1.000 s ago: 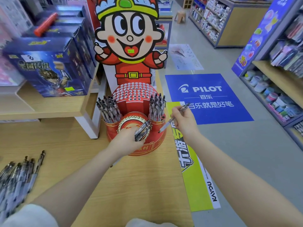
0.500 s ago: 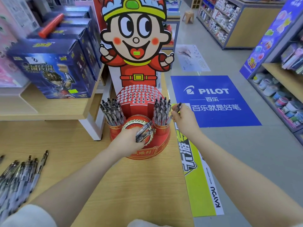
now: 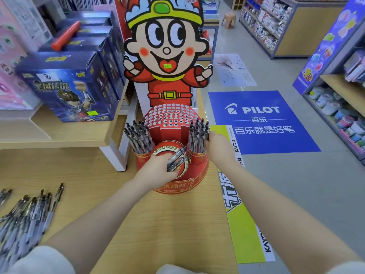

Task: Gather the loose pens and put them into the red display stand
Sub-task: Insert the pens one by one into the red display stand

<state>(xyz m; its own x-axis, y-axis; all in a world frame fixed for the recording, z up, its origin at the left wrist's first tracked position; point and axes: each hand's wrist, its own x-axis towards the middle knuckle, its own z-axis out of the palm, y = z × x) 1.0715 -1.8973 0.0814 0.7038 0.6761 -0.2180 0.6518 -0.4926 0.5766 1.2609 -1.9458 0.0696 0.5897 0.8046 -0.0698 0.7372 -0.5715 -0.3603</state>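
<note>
The red display stand (image 3: 199,171) stands on the wooden table under a cartoon figure cutout (image 3: 167,48). Dark pens fill its left pocket (image 3: 139,137) and its right pocket (image 3: 196,135). In front of the stand's gold medallion, my left hand (image 3: 158,171) grips a small bundle of pens (image 3: 177,159). My right hand (image 3: 219,147) is at the right pocket's outer edge. Its fingertips pinch a pen (image 3: 207,129) standing among the others there. Several loose pens (image 3: 29,214) lie in a pile at the table's lower left.
Blue boxed goods (image 3: 75,86) sit on a raised wooden shelf (image 3: 59,135) to the left behind the table. The table's right edge carries a yellow-green banner (image 3: 245,224). Beyond it lie grey floor, a blue PILOT floor sticker (image 3: 260,119) and stocked shelves (image 3: 339,107).
My right hand has carried its single pen leftward and down into the stand's right pocket. My left hand has held its bundle in place. The camera has moved a little.
</note>
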